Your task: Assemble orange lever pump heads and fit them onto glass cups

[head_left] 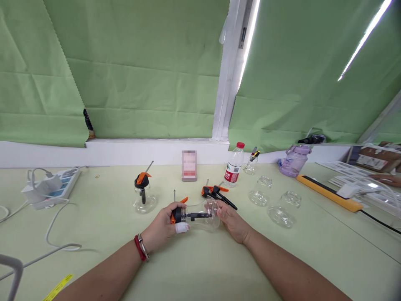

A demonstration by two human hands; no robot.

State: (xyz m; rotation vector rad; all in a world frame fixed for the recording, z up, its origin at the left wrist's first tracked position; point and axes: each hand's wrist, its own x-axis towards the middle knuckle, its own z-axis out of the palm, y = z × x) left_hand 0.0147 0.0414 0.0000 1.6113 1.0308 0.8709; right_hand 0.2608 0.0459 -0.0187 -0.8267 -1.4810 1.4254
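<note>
A clear glass bottle (205, 214) is held sideways between my two hands, just above or on the table. My left hand (166, 221), with a white wrap on the thumb, is closed around its black and orange lid (176, 215). A black tube (199, 216) runs from the lid into the bottle. My right hand (233, 220) grips the bottle's wide base. Beyond the right hand lie loose black and orange lids (216, 192) with stems. To the left stands a similar bottle (145, 202) with its lid on.
Two lidless glass bottles (259, 192) (285, 209) stand at right. Behind are a red-capped plastic bottle (232, 169), a phone-like upright (189, 166), a glass holding tools (251, 165) and a purple jug (294, 161). Power strips (64, 188) (328, 194) with cables flank the table. Another person's hand (385, 179) shows far right.
</note>
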